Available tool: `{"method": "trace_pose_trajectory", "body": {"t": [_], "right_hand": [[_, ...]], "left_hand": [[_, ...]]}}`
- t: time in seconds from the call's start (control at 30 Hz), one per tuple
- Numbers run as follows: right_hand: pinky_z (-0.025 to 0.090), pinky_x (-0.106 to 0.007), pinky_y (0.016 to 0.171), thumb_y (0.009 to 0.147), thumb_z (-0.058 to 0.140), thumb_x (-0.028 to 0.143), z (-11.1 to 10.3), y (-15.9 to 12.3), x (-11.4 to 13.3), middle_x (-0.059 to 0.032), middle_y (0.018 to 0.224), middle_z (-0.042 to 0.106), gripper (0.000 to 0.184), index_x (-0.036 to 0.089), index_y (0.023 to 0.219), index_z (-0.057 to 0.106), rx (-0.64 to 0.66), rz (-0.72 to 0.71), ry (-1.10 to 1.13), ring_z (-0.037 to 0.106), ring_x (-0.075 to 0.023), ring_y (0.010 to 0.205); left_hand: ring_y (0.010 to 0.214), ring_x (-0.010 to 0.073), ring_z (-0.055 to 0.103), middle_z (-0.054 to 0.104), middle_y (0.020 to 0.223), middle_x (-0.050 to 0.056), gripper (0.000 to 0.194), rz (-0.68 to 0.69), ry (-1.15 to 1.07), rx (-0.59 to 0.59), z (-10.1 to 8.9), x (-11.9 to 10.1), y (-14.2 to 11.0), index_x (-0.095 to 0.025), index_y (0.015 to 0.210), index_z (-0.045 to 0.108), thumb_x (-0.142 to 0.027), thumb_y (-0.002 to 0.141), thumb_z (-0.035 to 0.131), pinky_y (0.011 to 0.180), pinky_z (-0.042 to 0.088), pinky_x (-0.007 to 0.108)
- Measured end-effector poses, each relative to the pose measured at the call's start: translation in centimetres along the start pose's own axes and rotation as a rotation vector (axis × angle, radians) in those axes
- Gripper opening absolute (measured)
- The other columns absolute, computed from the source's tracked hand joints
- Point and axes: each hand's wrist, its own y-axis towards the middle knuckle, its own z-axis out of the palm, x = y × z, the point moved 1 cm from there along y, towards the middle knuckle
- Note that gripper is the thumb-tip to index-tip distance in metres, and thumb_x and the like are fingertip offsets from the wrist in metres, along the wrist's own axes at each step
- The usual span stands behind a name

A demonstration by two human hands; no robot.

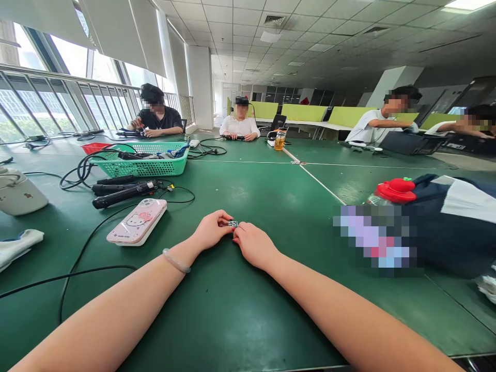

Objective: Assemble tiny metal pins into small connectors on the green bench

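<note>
Just above the green table (248,305), a small dark piece with white markings (232,223) sits between my fingertips; what kind of thing it is I cannot make out. My left hand (212,231), with a pale bangle (176,261) on its wrist, pinches the piece from the left between thumb and fingers. From the right, the curled fingers of my right hand (256,245) close on its other end. My fingers cover part of the piece. Left of my hands lies a pink phone (137,221) with a cartoon cat on its case.
Behind the phone are black handheld devices (126,192) with cables and a green basket (145,166). A white pot-like container (19,191) stands at the left. A red-lidded bottle (397,191) and dark bag (453,232) are at the right. Several people sit around the table.
</note>
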Motion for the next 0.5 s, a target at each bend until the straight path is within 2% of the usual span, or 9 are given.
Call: {"method": "trace_pose_trajectory", "body": {"t": [0.33, 0.4, 0.5], "right_hand": [[0.041, -0.027, 0.069, 0.088, 0.039, 0.016, -0.04, -0.03, 0.02, -0.0056, 0.086, 0.054, 0.017, 0.016, 0.081, 0.055, 0.027, 0.008, 0.018, 0.048, -0.0156, 0.078], [0.04, -0.026, 0.069, 0.088, 0.04, 0.015, -0.12, -0.09, -0.18, -0.0046, 0.086, 0.054, 0.016, 0.016, 0.081, 0.054, -0.02, 0.041, 0.062, 0.048, -0.0148, 0.076], [0.04, -0.026, 0.07, 0.088, 0.039, 0.015, -0.55, -0.09, -0.56, -0.0042, 0.086, 0.053, 0.016, 0.017, 0.08, 0.053, -0.156, 0.108, 0.124, 0.047, -0.0146, 0.076]], "left_hand": [[0.07, 0.0159, 0.062, 0.067, 0.076, 0.003, 0.028, -0.008, -0.018, 0.002, -0.01, 0.2, 0.1, -0.018, 0.082, 0.058, -0.03, 0.06, 0.069, 0.07, 0.048, 0.031], [0.071, 0.0162, 0.062, 0.067, 0.076, 0.003, 0.029, -0.008, -0.031, 0.006, -0.01, 0.17, 0.05, -0.018, 0.082, 0.058, -0.031, 0.059, 0.07, 0.071, 0.048, 0.031], [0.068, 0.016, 0.062, 0.066, 0.072, 0.002, 0.029, -0.018, -0.019, 0.004, 0.01, -0.03, -0.07, -0.018, 0.08, 0.058, -0.03, 0.058, 0.071, 0.068, 0.048, 0.031]]}}
